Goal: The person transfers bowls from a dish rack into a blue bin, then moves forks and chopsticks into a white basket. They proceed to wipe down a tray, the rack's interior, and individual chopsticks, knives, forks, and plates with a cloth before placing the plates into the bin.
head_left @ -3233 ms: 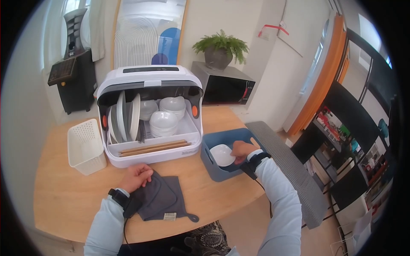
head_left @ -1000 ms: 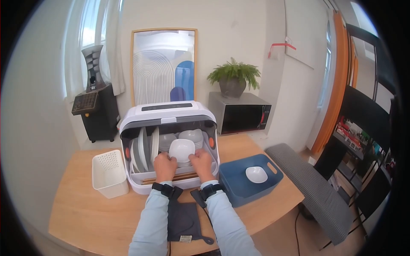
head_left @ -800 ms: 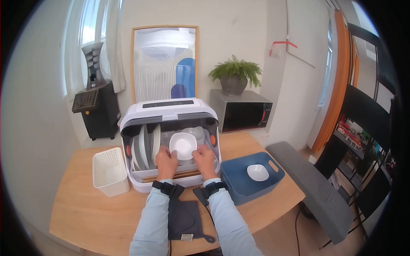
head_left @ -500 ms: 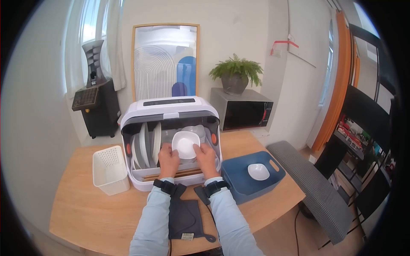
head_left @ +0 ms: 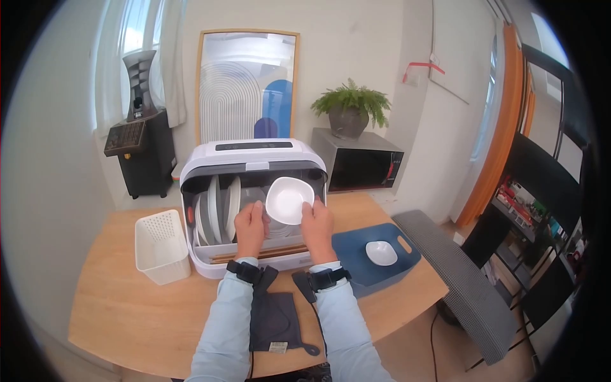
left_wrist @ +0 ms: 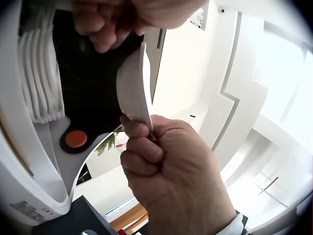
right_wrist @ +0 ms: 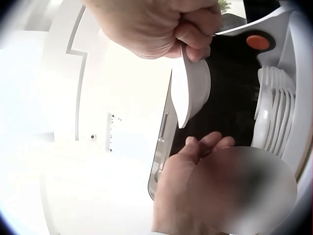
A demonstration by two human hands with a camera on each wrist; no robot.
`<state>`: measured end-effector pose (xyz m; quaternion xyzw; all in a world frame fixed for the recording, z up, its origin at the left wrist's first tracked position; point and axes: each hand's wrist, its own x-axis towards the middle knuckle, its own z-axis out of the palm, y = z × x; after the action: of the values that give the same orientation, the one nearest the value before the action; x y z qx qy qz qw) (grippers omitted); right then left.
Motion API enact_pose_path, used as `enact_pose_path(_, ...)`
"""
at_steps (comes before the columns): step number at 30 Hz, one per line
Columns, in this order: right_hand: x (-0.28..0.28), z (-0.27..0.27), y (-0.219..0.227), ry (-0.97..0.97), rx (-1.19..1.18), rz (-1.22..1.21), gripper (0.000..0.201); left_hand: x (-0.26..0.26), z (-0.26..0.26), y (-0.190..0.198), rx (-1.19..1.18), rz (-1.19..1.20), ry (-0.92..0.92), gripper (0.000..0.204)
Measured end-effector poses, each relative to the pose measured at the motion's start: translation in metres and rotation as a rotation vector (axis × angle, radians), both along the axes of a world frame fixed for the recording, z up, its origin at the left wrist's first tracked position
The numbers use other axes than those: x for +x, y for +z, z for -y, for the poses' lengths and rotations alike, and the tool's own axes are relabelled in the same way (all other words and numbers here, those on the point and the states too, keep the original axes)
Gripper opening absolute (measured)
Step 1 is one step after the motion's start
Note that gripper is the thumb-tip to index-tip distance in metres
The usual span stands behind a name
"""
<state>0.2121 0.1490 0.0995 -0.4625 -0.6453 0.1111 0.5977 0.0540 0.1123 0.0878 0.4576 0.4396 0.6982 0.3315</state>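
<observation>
A white square bowl [head_left: 289, 200] hangs tilted in front of the dish cabinet [head_left: 259, 148]. My right hand [head_left: 317, 230] pinches its rim between thumb and fingers; in the right wrist view that grip [right_wrist: 166, 24] on the bowl [right_wrist: 193, 90] shows from close by. Beside the bowl, my left hand [head_left: 251, 230] has loosely bent fingers and holds nothing; a gap parts them from the bowl in the right wrist view. More bowls [left_wrist: 41, 73] stand stacked in the cabinet, with upright plates [head_left: 214, 210] to their left and chopsticks [head_left: 273, 254] in front.
The blue bin [head_left: 375, 280] to the right holds another white bowl [head_left: 382, 253]. At left stands a white perforated basket [head_left: 167, 270]. A grey cloth [head_left: 275, 321] lies under the forearms; a microwave [head_left: 363, 168] with a potted plant [head_left: 349, 121] is behind.
The bowl has come up off the stack and moved right, tilting, in my right hand. My left hand has let go of its rim. Earlier, my right hand was at the bowl in the bin.
</observation>
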Motion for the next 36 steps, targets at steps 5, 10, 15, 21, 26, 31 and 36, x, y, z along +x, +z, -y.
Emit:
enact_pose_path(5, 0.047, 0.043, 0.045, 0.056, -0.165, -0.119, 0.029, 0.001, -0.009, -0.022, 0.242, -0.831, 0.501, 0.021)
enact_pose_path(10, 0.139, 0.042, 0.048, -0.267, -0.146, 0.345, 0.030, 0.004, -0.002, -0.021, -0.082, -0.940, 0.536, 0.034)
enact_pose_path(15, 0.238, 0.008, 0.015, -0.457, -0.293, 0.694, 0.028, 0.005, 0.000, -0.013, -0.226, -0.858, 0.481, 0.034)
enact_pose_path(21, 0.273, -0.020, -0.021, -0.406, -0.650, 0.777, 0.025, 0.006, -0.004, -0.011, -0.279, -0.843, 0.507, 0.031)
enact_pose_path(26, 0.258, -0.005, -0.014, -0.295, -0.763, 0.757, 0.023, 0.002, -0.011, -0.015, -0.276, -0.812, 0.515, 0.024)
enact_pose_path(31, 0.242, 0.016, 0.008, -0.246, -0.946, 0.693, 0.024, 0.000, -0.013, -0.015, -0.281, -0.744, 0.488, 0.027)
enact_pose_path(36, 0.231, 0.030, 0.023, -0.151, -0.908, 0.895, 0.025, 0.001, -0.013, -0.015, -0.291, -0.697, 0.485, 0.028)
